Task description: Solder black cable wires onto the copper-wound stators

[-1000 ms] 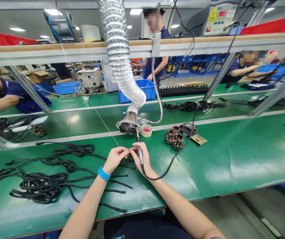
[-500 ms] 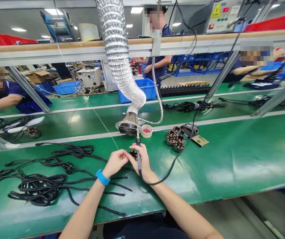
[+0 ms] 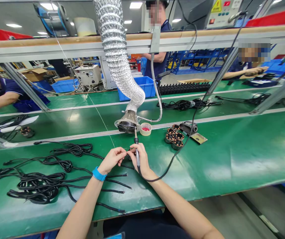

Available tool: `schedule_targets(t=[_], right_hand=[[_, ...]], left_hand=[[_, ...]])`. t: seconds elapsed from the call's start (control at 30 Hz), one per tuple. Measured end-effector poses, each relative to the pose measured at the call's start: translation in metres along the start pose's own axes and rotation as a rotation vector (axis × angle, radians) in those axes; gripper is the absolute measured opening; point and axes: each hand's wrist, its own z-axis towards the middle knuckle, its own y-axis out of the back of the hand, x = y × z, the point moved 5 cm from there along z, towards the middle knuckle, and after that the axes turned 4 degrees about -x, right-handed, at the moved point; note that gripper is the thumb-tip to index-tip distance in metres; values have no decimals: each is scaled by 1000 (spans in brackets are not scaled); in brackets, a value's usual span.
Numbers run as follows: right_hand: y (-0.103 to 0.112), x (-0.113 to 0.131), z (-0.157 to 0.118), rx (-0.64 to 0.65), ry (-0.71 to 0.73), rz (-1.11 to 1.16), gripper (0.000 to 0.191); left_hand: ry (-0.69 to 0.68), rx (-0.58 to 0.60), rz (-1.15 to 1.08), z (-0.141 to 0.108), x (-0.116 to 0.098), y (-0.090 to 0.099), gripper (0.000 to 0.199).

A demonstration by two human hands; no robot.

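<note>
My right hand holds a soldering iron upright between thumb and fingers, its tip pointing up towards the fume hood. Close by the right thumb, a small motor stator with a dark ring is mostly hidden by the fingers. My left hand, a blue band on its wrist, is closed in a pinch just left of the stator. A thin pale solder wire runs down to its fingers; the pinched end is too small to see. A black cable end passes beneath both hands.
Coiled black cables lie at left, their stripped ends reaching towards the middle. Several stators cluster at right beside a metal block. A tape roll sits by the hood. The iron's cord loops over my right forearm. Co-workers are across the bench.
My left hand has drawn slightly left and its fingers have shifted. The stator between the hands is more hidden by the right fingers. The view has tilted a little.
</note>
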Motion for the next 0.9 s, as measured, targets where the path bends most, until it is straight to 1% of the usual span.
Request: schedule_targets(t=[0.07,0.1,0.13,0.23,0.33,0.43,0.5,0.67,0.9], right_hand=[[-3,-1,-1,15,15,-9,17],[-4,-2,-1,21,24,-10,18],[-4,-2,-1,21,30,-9,18],[2,-2,3,-10,7,5,22],[9,-5,6,-34,-97,74,30],[16,-11,5,-81,-182,106,30],[18,-13,3,-89,-171,88,31],[18,-14,0,-37,-134,53,36],[13,-11,1,37,-121,4,35]], left_hand=[[70,-47,-68,1,6,2,33],[82,-88,-82,2,8,4,32],[73,-136,-84,3,8,8,30],[-8,-279,-42,7,6,20,26],[-51,-349,-12,11,8,26,23],[-37,-358,-5,16,14,26,20],[-14,-347,-6,18,17,24,18],[6,-330,-20,19,16,20,21],[8,-324,-36,20,17,19,25]])
